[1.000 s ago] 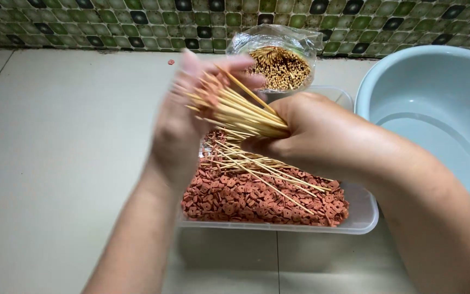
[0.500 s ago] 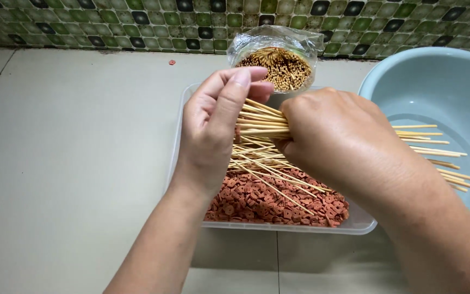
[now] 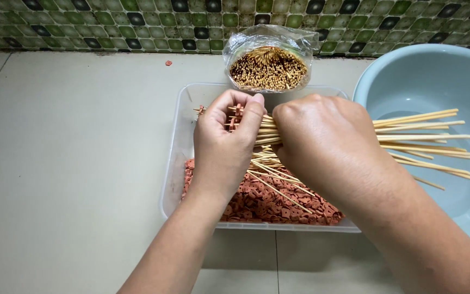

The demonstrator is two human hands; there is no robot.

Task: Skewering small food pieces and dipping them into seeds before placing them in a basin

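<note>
Over tray [image 3: 176,163], both hands [image 3: 228,139] around skewers [image 3: 420,139].

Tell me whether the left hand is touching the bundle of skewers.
Touching. The head view shows the left hand with thumb and fingers closed around the bundle of skewers near its tips.

The right hand [image 3: 327,144] covers the middle of the bundle of skewers [image 3: 420,136], so how many sticks it grips cannot be counted, and the left hand [image 3: 227,139] hides most of the small red pieces threaded on their tips. The two hands and forearms also cover much of the clear tray [image 3: 176,158] and its red pieces [image 3: 267,204], while the blue basin [image 3: 436,81] is cut off by the right edge. The bag of skewers [image 3: 267,68] shows only stick ends, its lower part hidden behind the tray rim.
</note>
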